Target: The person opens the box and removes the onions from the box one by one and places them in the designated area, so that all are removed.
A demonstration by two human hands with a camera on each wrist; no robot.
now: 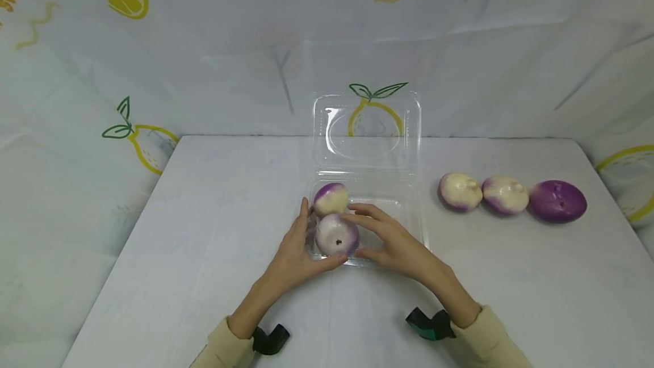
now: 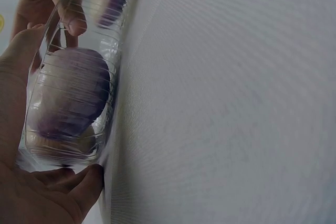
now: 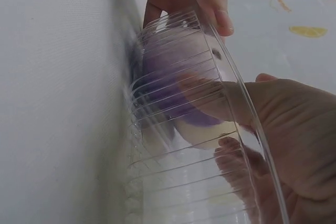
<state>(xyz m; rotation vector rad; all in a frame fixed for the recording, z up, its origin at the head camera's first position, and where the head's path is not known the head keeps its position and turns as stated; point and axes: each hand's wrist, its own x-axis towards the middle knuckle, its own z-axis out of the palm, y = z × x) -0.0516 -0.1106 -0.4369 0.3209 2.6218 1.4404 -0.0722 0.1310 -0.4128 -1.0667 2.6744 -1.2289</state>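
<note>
At the left, the left hand [image 1: 296,258] is spread wide around the near left corner of the clear box [image 1: 395,206], with its fingers along the left wall and its thumb near the front rim; no vegetable is seen to be gripped by it. By this hand the box is best steadied lightly, so that the thin wall is not bent inward.

In the left part of the box, two purple-and-white vegetables are placed one behind the other: the far vegetable [image 1: 331,199] and the near vegetable [image 1: 334,231]. The near one is best settled low and close to the wall, so that it is not left to roll and the space at the right is not lost.

Behind, the lid [image 1: 368,155] is raised; it should not be pushed, as the box could be tipped.

From the right, the near vegetable is reached by the right hand [image 1: 401,246], whose fingers are held rather straight, narrowly, at its right side; how much pressure is put cannot be told. These fingers should be withdrawn slowly and upward, once the piece is stable.

Farther right, on the table [image 1: 511,283], two paler vegetables [image 1: 460,192] and a darker purple vegetable [image 1: 557,202] are laid in a row, apart from the box.
</note>
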